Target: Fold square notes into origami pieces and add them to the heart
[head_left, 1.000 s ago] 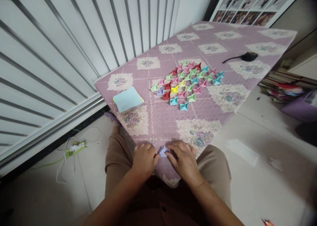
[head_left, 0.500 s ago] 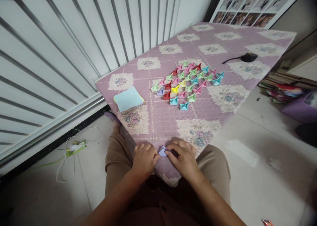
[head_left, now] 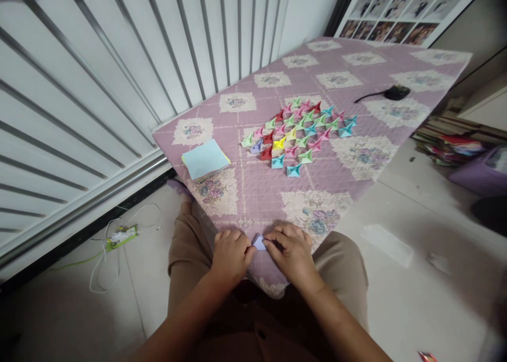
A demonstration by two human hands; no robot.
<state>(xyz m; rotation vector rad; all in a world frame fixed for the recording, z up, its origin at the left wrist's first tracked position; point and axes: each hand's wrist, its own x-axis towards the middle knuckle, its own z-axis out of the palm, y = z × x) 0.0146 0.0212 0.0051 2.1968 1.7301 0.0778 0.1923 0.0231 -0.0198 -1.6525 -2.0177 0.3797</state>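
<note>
A small purple folded paper [head_left: 259, 242] lies at the near corner of the table, between my two hands. My left hand [head_left: 233, 253] is closed, its thumb and finger holding the paper's left edge. The right side is pinched by my right hand [head_left: 291, 251], fingers curled. Beyond them, several small folded paper pieces [head_left: 291, 133] in green, pink, red, yellow, blue and purple stand in slanting rows. A stack of square paper [head_left: 206, 159], light blue on top, rests near the table's left edge.
The table [head_left: 261, 193] has a purple floral cloth. A black object with a short cable [head_left: 396, 92] lies far right on it. White slatted panels [head_left: 119, 61] border the left side. A power strip [head_left: 122, 237] with cables is on the floor at left.
The top of the purple paper looks slightly changed between my fingers. Both hands keep nearly the same place and grip.
</note>
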